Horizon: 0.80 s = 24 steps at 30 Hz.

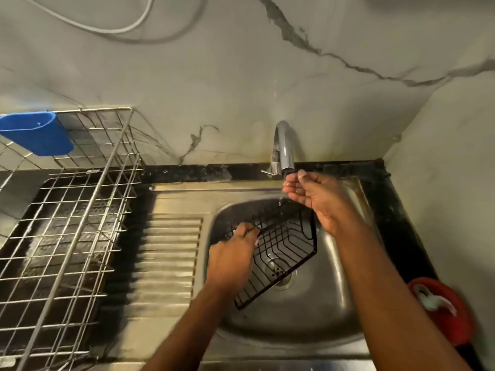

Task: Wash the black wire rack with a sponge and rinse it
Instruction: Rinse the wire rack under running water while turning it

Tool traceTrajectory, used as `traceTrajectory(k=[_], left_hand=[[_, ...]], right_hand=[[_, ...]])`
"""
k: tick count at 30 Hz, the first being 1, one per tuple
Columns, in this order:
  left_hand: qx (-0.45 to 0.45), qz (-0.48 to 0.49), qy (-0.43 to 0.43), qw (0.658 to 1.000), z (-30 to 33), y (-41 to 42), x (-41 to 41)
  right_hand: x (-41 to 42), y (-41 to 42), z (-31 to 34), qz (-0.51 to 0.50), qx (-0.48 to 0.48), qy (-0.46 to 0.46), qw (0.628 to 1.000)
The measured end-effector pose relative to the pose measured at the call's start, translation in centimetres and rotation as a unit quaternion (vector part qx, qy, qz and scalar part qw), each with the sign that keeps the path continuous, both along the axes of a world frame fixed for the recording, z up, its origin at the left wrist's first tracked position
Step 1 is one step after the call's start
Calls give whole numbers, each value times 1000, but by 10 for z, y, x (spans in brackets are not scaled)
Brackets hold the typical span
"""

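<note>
The black wire rack [288, 246] lies tilted inside the steel sink [329, 298], over the drain. My left hand [235, 253] grips its left rim. My right hand [313, 194] is cupped, palm up and wet, right under the tap spout [284, 151], above the rack's far corner. A few drops fall from that hand toward the rack. No sponge shows in either hand.
A large metal wire dish rack [67, 226] stands on the counter to the left, with a blue plastic holder [37, 135] hung on its back. The ridged drainboard [168, 261] lies between it and the basin. A red container [442, 309] with a whitish item sits at the right.
</note>
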<state>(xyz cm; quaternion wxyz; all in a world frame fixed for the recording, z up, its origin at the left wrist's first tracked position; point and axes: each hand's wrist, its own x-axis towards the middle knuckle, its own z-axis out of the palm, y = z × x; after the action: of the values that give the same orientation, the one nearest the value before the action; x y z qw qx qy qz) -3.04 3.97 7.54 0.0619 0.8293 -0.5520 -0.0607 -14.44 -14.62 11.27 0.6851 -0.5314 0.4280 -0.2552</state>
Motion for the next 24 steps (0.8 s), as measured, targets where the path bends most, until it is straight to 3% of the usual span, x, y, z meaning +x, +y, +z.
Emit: traceTrajectory(k=[2,5,9,13,17,19,24], left_hand=[[20,-38,-15,999,-6,-15,-4],[14,-100,-44,994,-11,-34,-3],[-31,-149,-58,987,-16,-49,4],[-90,-180,-73,977,-25,-55,12],[-93,-193,-66,974,-31,-54,12],[-63,-196,-50,977,-27,-53,11],[23,-190,-17,981,-27,-56,16]], right_hand=[[-6,-1,-4,37,-31,59,997],[-14,2,-6,113,-31,61,991],[-24,-5,-16,-47,-121,129,983],[-21,-6,-24,-47,-19,-6,999],[-3,-5,-25,50,-10,-18,999],[7,-5,-26,40,-17,-20,999],[25,-21,-25,65,-127,109,984]])
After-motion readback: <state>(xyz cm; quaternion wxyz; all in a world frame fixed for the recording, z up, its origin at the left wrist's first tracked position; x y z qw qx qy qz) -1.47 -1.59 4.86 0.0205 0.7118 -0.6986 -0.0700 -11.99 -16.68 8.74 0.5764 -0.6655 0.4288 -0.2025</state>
